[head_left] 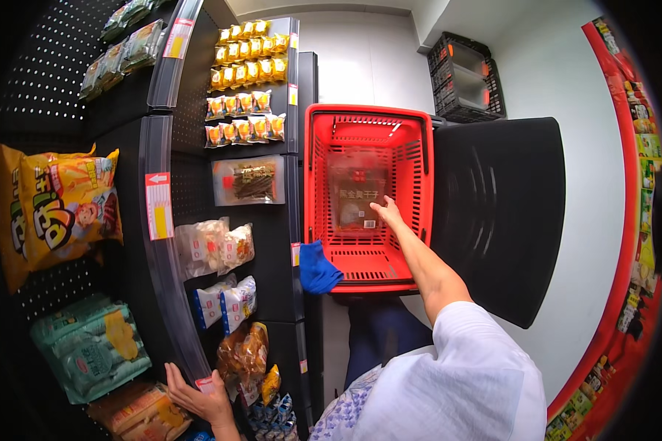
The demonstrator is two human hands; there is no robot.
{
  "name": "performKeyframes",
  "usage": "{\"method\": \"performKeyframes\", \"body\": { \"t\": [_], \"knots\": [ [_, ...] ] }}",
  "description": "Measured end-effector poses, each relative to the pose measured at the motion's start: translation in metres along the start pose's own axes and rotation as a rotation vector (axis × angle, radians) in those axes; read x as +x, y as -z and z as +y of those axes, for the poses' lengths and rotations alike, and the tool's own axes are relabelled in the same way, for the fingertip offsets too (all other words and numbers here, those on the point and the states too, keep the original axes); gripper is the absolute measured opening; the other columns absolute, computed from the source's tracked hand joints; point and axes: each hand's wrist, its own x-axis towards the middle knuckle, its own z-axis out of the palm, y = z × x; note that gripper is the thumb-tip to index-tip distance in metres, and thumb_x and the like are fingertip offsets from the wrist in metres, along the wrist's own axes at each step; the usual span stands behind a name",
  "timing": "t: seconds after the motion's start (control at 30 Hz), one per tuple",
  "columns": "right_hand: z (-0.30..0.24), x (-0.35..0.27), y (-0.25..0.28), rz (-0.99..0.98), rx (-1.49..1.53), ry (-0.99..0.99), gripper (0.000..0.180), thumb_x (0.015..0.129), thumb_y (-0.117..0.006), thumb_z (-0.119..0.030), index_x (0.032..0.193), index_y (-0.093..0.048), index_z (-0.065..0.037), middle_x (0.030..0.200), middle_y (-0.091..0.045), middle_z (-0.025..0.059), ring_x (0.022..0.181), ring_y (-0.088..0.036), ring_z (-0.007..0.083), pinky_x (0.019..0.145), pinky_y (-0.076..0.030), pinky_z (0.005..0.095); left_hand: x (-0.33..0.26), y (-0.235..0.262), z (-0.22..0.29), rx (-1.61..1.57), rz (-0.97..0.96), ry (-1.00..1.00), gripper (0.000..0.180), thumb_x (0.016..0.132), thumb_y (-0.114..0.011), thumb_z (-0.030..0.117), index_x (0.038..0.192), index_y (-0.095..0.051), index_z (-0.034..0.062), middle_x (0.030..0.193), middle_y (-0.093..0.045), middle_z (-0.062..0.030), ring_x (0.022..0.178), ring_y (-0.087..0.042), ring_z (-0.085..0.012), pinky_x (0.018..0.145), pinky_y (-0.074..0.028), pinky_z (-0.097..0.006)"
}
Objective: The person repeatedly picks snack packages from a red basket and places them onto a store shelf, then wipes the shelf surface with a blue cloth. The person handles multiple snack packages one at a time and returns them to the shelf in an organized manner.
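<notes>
My right hand (pixel 388 213) reaches into a red plastic shopping basket (pixel 425 191). Its fingers are closed at the lower right part of a flat brown food packet (pixel 353 184), which is inside the basket, its upper part slightly blurred. A blue cloth (pixel 319 269) hangs over the basket's near left corner. My left hand (pixel 198 397) rests at the black shelf edge, fingers stretched out and holding nothing. It is beside a red-and-white price label and close to bagged brown snacks (pixel 244 351). An orange-brown packet (pixel 151 415) lies just left of it.
Black shelves (pixel 272 228) with small yellow packs (pixel 250 55), a flat clear packet (pixel 248 181) and several bags line the left. Large orange bags (pixel 66 198) and a green pack (pixel 92 349) sit nearer. A black panel (pixel 500 213) and black crate (pixel 467 77) stand right of the basket.
</notes>
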Motion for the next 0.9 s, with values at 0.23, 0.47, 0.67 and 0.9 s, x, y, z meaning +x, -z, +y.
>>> {"method": "performKeyframes", "body": {
  "t": [0.23, 0.47, 0.67, 0.9],
  "knots": [
    [-0.029, 0.005, -0.015, 0.188, -0.028, -0.073, 0.076, 0.080, -0.083, -0.036, 0.141, -0.052, -0.002, 0.132, -0.063, 0.0189, 0.118, -0.063, 0.0279, 0.099, -0.051, 0.0382, 0.004, -0.010, 0.006, 0.000, -0.010, 0.027, 0.078, 0.093, -0.064, 0.051, 0.146, -0.042, -0.0021, 0.147, -0.046, -0.0215, 0.135, -0.043, -0.0391, 0.113, -0.030, -0.053],
    [-0.032, 0.000, -0.048, 0.115, -0.058, 0.069, 0.040, 0.076, -0.084, -0.035, 0.097, -0.074, -0.003, 0.102, -0.075, 0.0153, 0.100, -0.069, 0.0260, 0.091, -0.051, 0.0391, 0.007, -0.005, 0.002, -0.042, -0.006, 0.021, 0.077, 0.092, -0.066, 0.046, 0.147, -0.042, -0.0019, 0.147, -0.046, -0.0224, 0.136, -0.042, -0.0400, 0.116, -0.026, -0.057],
    [-0.058, -0.054, -0.021, 0.109, -0.144, 0.224, 0.032, 0.082, -0.076, -0.030, 0.086, -0.069, 0.001, 0.078, -0.068, 0.0097, 0.075, -0.063, 0.0179, 0.069, -0.049, 0.0382, 0.007, -0.003, 0.002, -0.026, 0.047, -0.014, 0.079, 0.086, -0.071, 0.043, 0.146, -0.043, 0.0008, 0.146, -0.047, -0.0200, 0.130, -0.046, -0.0375, 0.110, -0.032, -0.050],
    [-0.049, -0.134, 0.051, -0.378, 0.583, 0.147, 0.028, 0.095, -0.071, -0.017, 0.119, -0.066, -0.005, 0.101, -0.071, 0.0000, 0.080, -0.065, 0.0086, 0.067, -0.052, 0.0268, 0.002, -0.001, 0.003, -0.134, 0.114, -0.010, 0.079, 0.084, -0.075, 0.039, 0.146, -0.044, 0.0019, 0.145, -0.048, -0.0159, 0.128, -0.046, -0.0356, 0.110, -0.032, -0.050]
  ]
}}
